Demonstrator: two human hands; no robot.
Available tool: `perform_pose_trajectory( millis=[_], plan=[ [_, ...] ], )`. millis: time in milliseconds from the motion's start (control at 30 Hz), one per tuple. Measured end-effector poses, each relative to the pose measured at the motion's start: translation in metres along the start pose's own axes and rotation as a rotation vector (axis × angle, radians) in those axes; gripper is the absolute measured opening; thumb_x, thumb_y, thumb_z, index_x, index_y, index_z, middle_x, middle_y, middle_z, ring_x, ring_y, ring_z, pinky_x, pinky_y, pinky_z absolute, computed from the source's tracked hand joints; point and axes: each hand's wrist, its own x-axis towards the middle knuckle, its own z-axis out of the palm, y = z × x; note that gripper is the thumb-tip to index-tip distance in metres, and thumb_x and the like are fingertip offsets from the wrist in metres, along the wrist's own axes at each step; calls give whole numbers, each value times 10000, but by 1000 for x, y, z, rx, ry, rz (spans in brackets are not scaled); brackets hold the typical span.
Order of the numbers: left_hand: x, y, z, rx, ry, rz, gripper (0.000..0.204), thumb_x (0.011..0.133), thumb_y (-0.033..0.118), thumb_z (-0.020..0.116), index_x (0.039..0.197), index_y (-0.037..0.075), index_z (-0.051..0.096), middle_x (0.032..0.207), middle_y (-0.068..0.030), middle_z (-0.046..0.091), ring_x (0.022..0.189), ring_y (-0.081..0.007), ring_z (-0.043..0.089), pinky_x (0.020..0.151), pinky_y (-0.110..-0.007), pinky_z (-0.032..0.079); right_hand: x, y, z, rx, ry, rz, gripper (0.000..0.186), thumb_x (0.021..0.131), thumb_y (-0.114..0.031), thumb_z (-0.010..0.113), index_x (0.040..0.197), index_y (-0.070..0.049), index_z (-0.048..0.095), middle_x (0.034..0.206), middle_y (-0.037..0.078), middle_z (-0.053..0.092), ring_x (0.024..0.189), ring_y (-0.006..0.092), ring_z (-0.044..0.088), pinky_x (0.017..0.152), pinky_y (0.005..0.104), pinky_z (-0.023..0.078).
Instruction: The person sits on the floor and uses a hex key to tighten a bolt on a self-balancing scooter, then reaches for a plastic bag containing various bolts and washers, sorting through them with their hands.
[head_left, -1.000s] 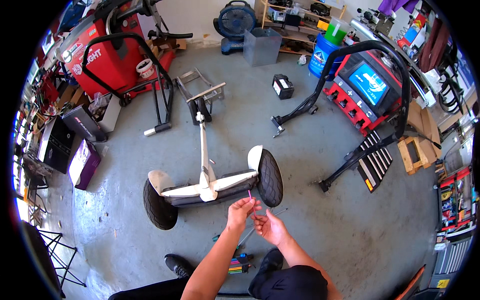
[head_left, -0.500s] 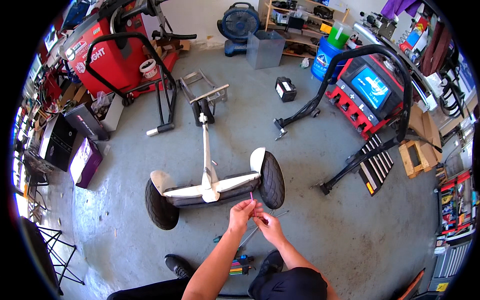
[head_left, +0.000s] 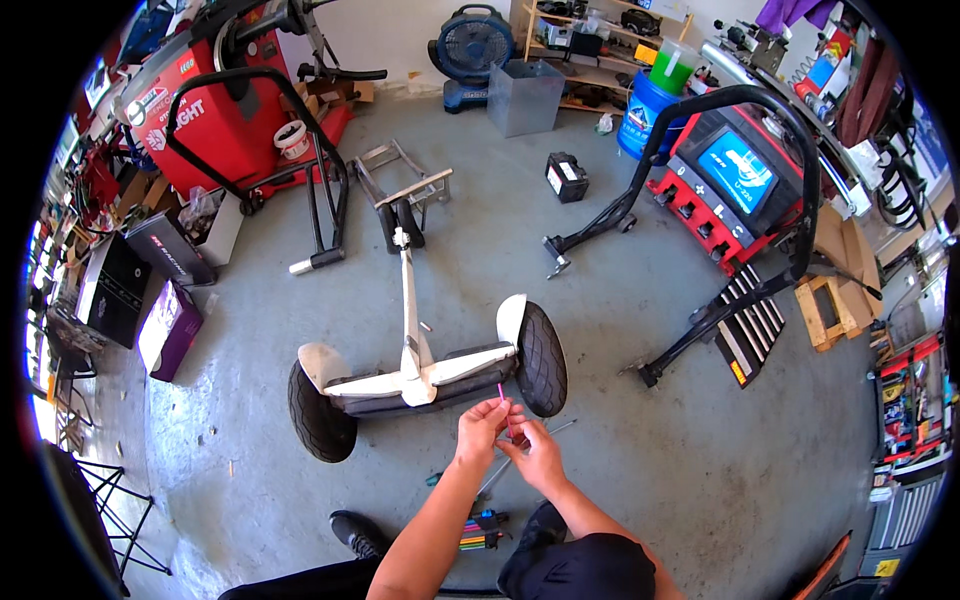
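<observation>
Out in front of me, my left hand pinches a thin pink hex key, whose tip sticks up past the fingers. Just below and to its right, my right hand has its fingertips closed at the key's lower part. Beyond both hands stands a white self-balancing scooter with two fat black tyres; its right tyre is nearest the hands. On the floor between my shoes lies a multicoloured hex key set in a black holder, partly hidden by my left forearm. Long thin metal tools lie partly hidden under my hands.
A red machine with a screen and black tube frame stands at right, a black battery left of it. Farther back are a blue fan and grey bin. Boxes, including a purple one, line the left.
My right fingers have shifted slightly on the hex key and more of its pink length shows between the hands. The whole view has moved a little; the scooter stays in place.
</observation>
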Motion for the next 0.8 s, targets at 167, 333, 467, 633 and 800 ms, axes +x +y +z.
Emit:
perform_pose_trajectory(
  millis=[167,333,467,633,800],
  plan=[
    [-5,3,3,72,-20,-21,201,1014,123,651,1167,-6,669,1072,-146,751,926,-221,742,820,-335,599,-13,33,3,1232,-184,693,291,1015,-259,680,1204,-38,690,930,21,693,774,95,646,707,294,542],
    [-1,7,-6,99,1,-25,204,1007,116,659,1168,-9,667,1085,-145,748,937,-228,743,847,-324,591,0,11,-2,421,-195,467,318,1035,-301,646,1174,-19,691,882,-5,667,752,93,605,662,274,489],
    [-2,5,0,77,-6,-14,206,1008,108,651,1176,-11,662,1116,-151,741,974,-234,740,875,-327,583,-9,26,-13,1325,-288,927,332,1037,-312,636,1170,-12,682,835,-18,624,693,100,556,633,282,450],
    [-4,4,7,7,-55,-13,194,1016,119,640,1162,-8,659,1122,-152,739,1012,-240,732,909,-338,571,-15,26,-6,1424,-286,846,220,1021,-274,657,994,-57,632,823,-21,588,709,115,542,658,273,435],
    [-3,6,2,178,23,-36,179,1005,122,662,1127,-10,669,1054,-153,744,942,-237,737,853,-339,588,-12,10,5,208,-101,345,194,946,-169,760,913,-66,600,814,-22,588,705,126,579,626,280,458]
  ],
)
